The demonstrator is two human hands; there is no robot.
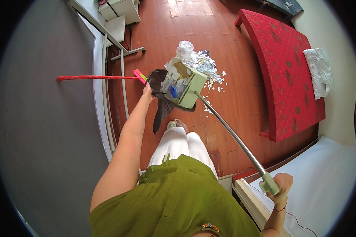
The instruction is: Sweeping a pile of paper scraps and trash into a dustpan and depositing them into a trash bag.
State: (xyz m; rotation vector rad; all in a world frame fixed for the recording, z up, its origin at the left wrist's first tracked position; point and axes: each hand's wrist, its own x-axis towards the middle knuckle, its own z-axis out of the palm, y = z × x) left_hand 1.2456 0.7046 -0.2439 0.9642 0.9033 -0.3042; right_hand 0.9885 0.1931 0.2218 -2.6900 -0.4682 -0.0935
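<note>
My right hand point(282, 183) is closed round the end of the long metal handle of a pale green dustpan point(200, 81). The dustpan is raised and tilted, with its pan against the opening of a black plastic bag point(162, 113). White paper scraps and a blue piece point(173, 91) lie in the pan. My left hand point(148, 93) grips the bag's rim at its left side; some of the fingers are hidden. Beyond the pan, a heap of torn paper and crumpled plastic point(201, 61) lies on the floor, with small scraps scattered to its right.
A broom with a red handle point(95, 77) and pink head lies just left of my left hand. On the right stands a low red patterned table point(283, 71), with a white plastic package point(318, 73) beside it. A wheeled stand point(128, 53) is at the upper left.
</note>
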